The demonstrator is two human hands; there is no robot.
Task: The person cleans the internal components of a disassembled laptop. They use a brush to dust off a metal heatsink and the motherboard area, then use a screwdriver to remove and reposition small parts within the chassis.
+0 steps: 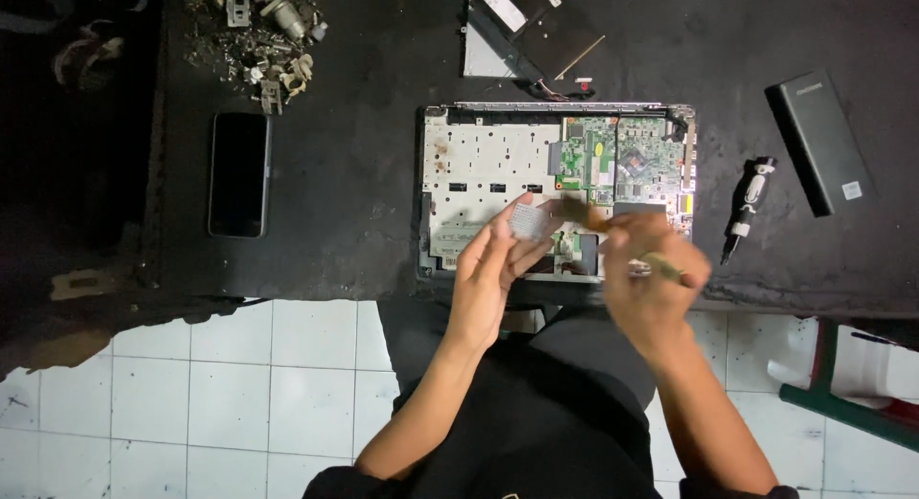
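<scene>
My left hand (490, 269) holds a small grey square part with a grid pattern (529, 221) between thumb and fingers, above the front edge of an opened laptop base (479, 164). My right hand (651, 274) is blurred and grips a brush with a wooden handle (598, 219), its bristle end close to the grey part. The laptop base lies on a dark table; its silver metal plate is on the left and a green circuit board (613, 159) is exposed on the right.
A black phone (239, 174) lies at the left. A pile of metal scraps and screws (263, 40) sits at the back left. A black and white screwdriver (747, 202) and a black battery pack (821, 140) lie at the right. A removed drive (526, 25) rests behind the laptop.
</scene>
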